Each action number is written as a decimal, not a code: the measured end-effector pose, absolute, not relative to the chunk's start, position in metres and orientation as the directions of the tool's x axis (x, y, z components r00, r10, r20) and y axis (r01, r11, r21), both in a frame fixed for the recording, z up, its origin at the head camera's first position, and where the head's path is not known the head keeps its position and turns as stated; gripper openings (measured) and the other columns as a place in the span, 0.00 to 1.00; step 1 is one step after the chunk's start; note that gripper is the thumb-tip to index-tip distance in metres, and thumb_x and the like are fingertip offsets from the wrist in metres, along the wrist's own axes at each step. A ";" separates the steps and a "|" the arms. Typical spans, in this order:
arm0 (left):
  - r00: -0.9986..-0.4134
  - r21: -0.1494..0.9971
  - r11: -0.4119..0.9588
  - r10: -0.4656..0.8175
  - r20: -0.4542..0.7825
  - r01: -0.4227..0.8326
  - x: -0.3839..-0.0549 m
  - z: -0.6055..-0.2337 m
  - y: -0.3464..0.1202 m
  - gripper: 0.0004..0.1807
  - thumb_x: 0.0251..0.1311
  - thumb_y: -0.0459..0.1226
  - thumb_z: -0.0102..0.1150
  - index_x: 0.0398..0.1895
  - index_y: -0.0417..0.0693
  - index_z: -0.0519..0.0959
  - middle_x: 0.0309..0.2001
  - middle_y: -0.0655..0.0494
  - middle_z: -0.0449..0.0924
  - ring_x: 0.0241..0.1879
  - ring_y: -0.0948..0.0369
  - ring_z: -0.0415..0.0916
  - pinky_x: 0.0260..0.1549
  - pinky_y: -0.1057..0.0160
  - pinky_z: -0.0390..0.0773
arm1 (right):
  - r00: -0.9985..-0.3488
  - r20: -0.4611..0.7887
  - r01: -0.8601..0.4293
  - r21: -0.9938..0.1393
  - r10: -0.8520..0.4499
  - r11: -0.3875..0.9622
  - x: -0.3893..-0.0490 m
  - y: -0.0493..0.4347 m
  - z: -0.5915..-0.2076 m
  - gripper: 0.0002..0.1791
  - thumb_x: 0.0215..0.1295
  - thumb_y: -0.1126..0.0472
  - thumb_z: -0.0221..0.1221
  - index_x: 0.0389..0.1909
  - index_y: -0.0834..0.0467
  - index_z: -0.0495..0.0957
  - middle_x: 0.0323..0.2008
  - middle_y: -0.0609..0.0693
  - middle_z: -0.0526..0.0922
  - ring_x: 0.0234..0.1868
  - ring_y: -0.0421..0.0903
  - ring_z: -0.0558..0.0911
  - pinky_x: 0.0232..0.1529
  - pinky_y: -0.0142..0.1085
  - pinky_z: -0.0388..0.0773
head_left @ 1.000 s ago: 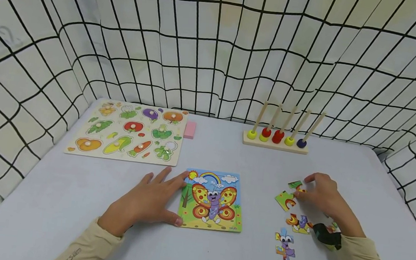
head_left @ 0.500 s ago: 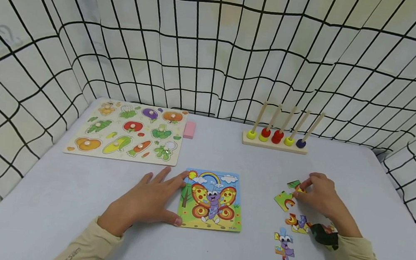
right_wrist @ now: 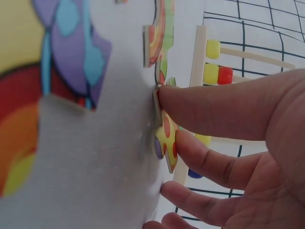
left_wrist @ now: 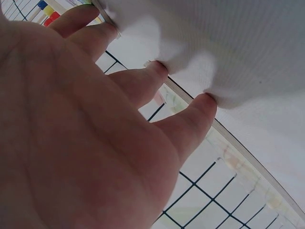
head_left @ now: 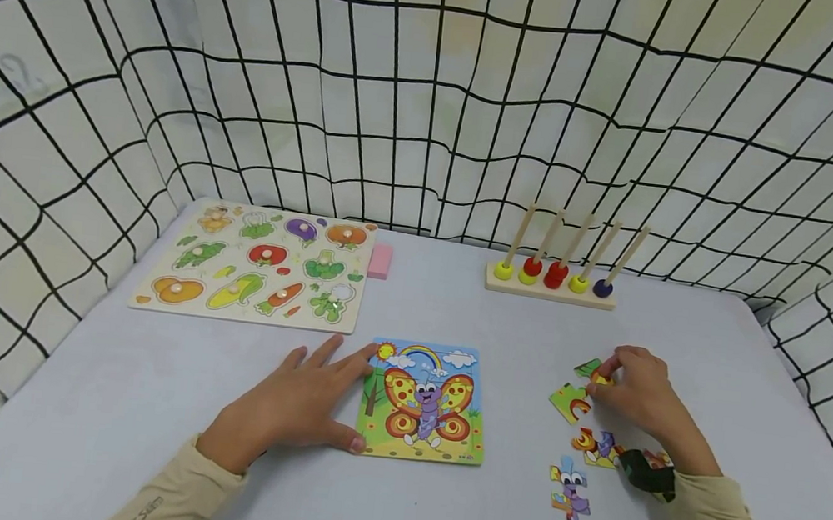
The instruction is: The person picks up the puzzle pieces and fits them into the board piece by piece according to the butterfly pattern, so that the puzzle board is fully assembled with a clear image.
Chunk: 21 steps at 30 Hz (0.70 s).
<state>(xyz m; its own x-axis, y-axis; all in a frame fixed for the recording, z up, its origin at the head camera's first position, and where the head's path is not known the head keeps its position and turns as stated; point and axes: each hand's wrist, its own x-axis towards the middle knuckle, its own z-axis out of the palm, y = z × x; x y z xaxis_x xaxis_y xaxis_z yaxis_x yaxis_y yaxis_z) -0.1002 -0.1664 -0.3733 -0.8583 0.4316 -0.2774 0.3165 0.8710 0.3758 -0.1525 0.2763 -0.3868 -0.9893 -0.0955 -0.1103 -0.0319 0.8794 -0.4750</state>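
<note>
In the head view my left hand (head_left: 303, 396) lies with spread fingers along the left edge of a square butterfly puzzle board (head_left: 424, 401), its thumb near the lower corner. The left wrist view shows its fingertips on the white tabletop. My right hand (head_left: 640, 395) pinches a yellow puzzle piece with red dots (right_wrist: 167, 140) between thumb and index finger, the piece still at the tabletop. Next to it lie a green corner piece (head_left: 570, 401) and a small green piece (head_left: 588, 367). Nearer are a butterfly-body piece (head_left: 600, 448) and a purple face piece (head_left: 571, 491).
A vegetable knob puzzle (head_left: 254, 265) lies at the back left, with a pink block (head_left: 380, 261) beside it. A wooden bead rack (head_left: 551, 285) with upright pegs stands at the back right. Black netting (head_left: 431, 111) surrounds the table (head_left: 430, 512). The right wrist partly covers more pieces.
My right hand has shifted slightly left, its index finger and thumb closing on the red-dotted piece. My left hand and the board stay in place.
</note>
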 end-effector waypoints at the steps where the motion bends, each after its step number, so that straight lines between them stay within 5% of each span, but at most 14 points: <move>1: -0.858 0.375 0.871 0.432 -0.277 0.317 -0.100 -0.374 -0.166 0.53 0.50 0.59 0.83 0.78 0.52 0.71 0.85 0.54 0.56 0.84 0.39 0.42 0.74 0.24 0.46 | -0.990 -0.104 -0.035 -0.475 -0.096 0.880 -0.152 0.276 -0.387 0.12 0.66 0.62 0.71 0.38 0.66 0.79 0.67 0.82 0.67 0.69 0.82 0.59 0.67 0.77 0.60; 8: -0.858 0.372 0.870 0.435 -0.273 0.323 -0.101 -0.375 -0.166 0.52 0.49 0.59 0.83 0.76 0.52 0.73 0.85 0.55 0.55 0.84 0.39 0.43 0.74 0.24 0.48 | -0.993 -0.091 -0.021 -0.474 -0.073 0.880 -0.150 0.273 -0.386 0.15 0.66 0.62 0.71 0.42 0.68 0.78 0.58 0.79 0.72 0.62 0.79 0.63 0.56 0.72 0.71; 16: -0.858 0.377 0.867 0.439 -0.265 0.327 -0.101 -0.375 -0.166 0.52 0.49 0.59 0.83 0.76 0.52 0.73 0.85 0.55 0.56 0.83 0.38 0.43 0.73 0.24 0.48 | -0.988 -0.088 -0.062 -0.527 -0.127 0.848 -0.150 0.273 -0.385 0.14 0.66 0.66 0.69 0.46 0.69 0.79 0.41 0.61 0.80 0.43 0.59 0.76 0.41 0.48 0.77; 21: -0.859 0.379 0.867 0.437 -0.268 0.323 -0.100 -0.374 -0.167 0.51 0.49 0.58 0.84 0.76 0.51 0.73 0.85 0.55 0.55 0.84 0.38 0.43 0.74 0.24 0.48 | -0.989 -0.094 -0.045 -0.544 -0.114 0.838 -0.149 0.272 -0.386 0.15 0.67 0.68 0.68 0.49 0.69 0.76 0.40 0.59 0.81 0.42 0.56 0.77 0.42 0.47 0.79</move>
